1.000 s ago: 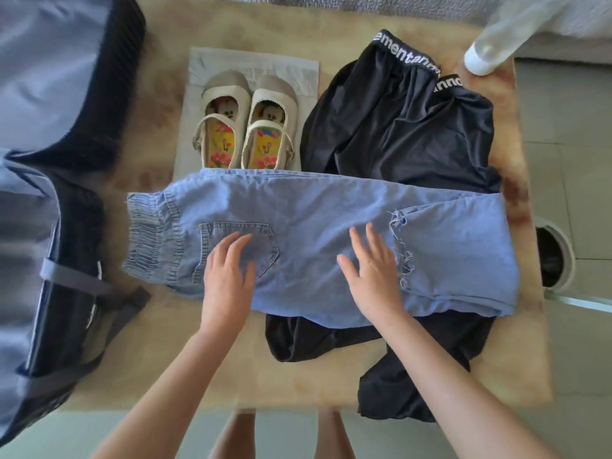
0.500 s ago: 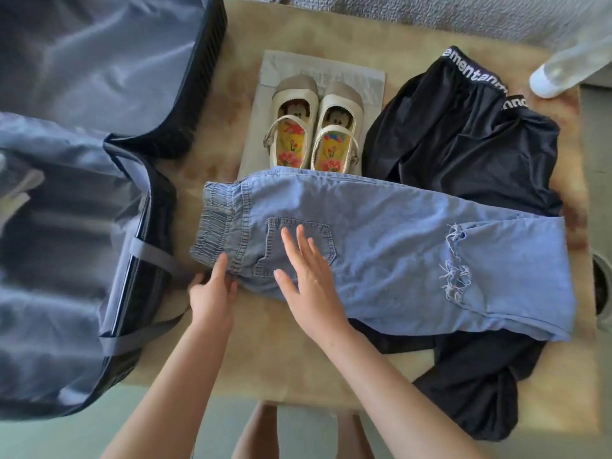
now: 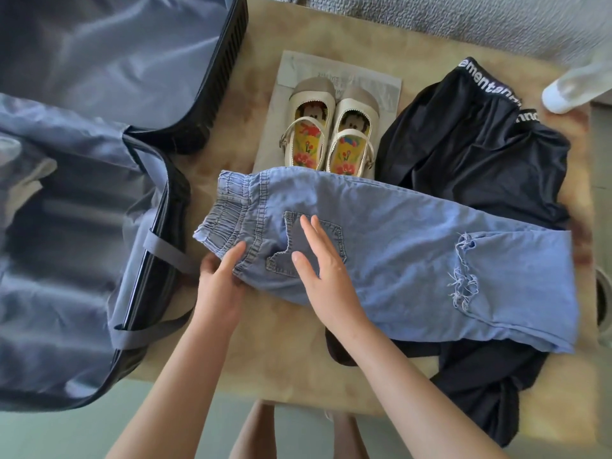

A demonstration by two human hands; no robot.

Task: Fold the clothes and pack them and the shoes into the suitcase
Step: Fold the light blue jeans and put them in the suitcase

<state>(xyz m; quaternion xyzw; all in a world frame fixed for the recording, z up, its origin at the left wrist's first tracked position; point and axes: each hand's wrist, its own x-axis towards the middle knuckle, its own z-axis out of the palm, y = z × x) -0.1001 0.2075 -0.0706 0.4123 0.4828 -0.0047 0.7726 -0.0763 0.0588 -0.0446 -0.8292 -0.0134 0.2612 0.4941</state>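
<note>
left hand (image 3: 218, 276), lower centre: pinches jeans (image 3: 414, 256) waistband corner, thumb on top. right hand (image 3: 326, 270): flat, fingers straight, pressing back pocket. jeans across centre, overlying black garment (image 3: 473, 167). risk: fold drags black garment along, or it slides off table (image 3: 281, 352) edge, lower right. shoes (image 3: 328, 137) at jeans' upper edge may get nudged. suitcase (image 3: 82, 243) open, left.

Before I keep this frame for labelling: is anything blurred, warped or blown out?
Head view: the jeans, left hand and right hand are sharp. Head view: the wide-angle lens bows the table edge and the suitcase at the left. Head view: the white object at top right is smeared and washed out, and the black garment loses fold detail in the dark.
</note>
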